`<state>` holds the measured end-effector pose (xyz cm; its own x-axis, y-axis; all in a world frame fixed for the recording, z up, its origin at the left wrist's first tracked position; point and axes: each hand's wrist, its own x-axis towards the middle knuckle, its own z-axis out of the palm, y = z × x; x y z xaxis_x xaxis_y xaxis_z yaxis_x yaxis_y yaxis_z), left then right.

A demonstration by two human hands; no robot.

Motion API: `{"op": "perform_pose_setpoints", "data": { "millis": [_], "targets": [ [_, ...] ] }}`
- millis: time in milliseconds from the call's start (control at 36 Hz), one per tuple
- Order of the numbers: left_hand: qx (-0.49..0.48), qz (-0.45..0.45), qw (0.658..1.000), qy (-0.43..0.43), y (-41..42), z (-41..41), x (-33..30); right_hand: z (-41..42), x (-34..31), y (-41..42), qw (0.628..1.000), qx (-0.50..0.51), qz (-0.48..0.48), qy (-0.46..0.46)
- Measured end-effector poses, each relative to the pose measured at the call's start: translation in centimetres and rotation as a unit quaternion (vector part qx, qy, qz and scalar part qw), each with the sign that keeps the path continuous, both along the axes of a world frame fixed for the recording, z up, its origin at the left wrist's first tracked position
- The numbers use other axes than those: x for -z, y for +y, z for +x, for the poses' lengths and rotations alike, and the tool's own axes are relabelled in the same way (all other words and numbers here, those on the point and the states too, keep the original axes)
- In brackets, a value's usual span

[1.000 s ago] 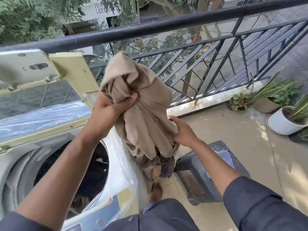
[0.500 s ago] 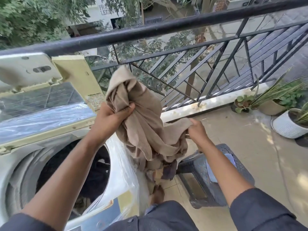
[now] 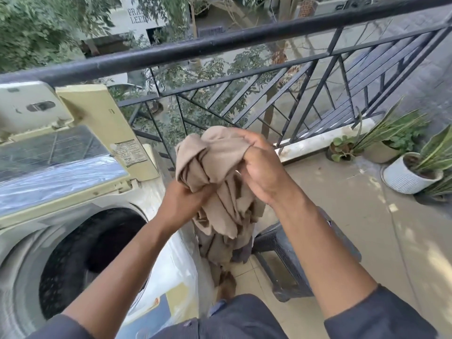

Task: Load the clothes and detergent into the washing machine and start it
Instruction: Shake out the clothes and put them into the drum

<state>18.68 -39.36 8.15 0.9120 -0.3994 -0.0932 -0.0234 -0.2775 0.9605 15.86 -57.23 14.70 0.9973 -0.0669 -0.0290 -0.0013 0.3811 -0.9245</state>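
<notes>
Item: beige garment (image 3: 215, 172), bunched, clenched by your left hand (image 3: 182, 204) and right hand (image 3: 259, 172), fingers curled in. Risk: trailing end snags outside the washing machine (image 3: 93, 253) drum.

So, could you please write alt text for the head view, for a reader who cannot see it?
Both hands, left hand and right hand, grip a bunched beige cloth beside an open top-loading washer on a balcony. A black railing, a dark stool and potted plants stand behind.
</notes>
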Motion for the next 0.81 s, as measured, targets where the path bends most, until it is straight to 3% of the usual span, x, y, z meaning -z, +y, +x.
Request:
{"op": "perform_pose_setpoints", "data": {
  "millis": [111, 194, 306, 417, 556, 611, 667, 722, 806],
  "targets": [
    [-0.034, 0.015, 0.999, -0.006, 0.5, 1.1, -1.0, -0.4, 1.0, -1.2, 0.997, -0.05, -0.055, -0.023],
    [-0.008, -0.006, 1.0, -0.025, 1.2, 1.6, -1.5, -0.6, 3.3, -2.8, 0.985, -0.037, -0.17, -0.013],
    [-0.002, -0.04, 0.999, -0.027, 1.6, 1.9, -2.2, -1.3, 9.5, -4.5, 0.936, -0.004, -0.332, 0.12],
    [-0.029, -0.1, 0.995, 0.007, 1.5, 1.9, -3.0, -2.3, 15.3, -5.4, 0.843, -0.087, -0.482, 0.223],
    [-0.015, -0.103, 0.994, 0.026, 2.2, 2.0, -4.4, -1.8, 18.1, -4.6, 0.817, -0.126, -0.502, 0.253],
    [-0.014, -0.105, 0.994, 0.026, 2.4, 2.1, -4.5, -1.4, 18.4, -4.2, 0.831, -0.13, -0.465, 0.274],
    [-0.03, -0.12, 0.992, 0.028, 2.9, 2.2, -4.7, -1.4, 18.6, -4.3, 0.882, -0.107, -0.344, 0.304],
    [-0.04, -0.137, 0.989, 0.036, 3.7, 2.4, -5.0, -2.1, 19.2, -4.9, 0.931, -0.086, -0.124, 0.332],
    [-0.049, -0.163, 0.984, 0.045, 4.6, 2.7, -5.7, -3.6, 20.7, -6.1, 0.931, -0.08, 0.169, 0.313]
  ]
}}
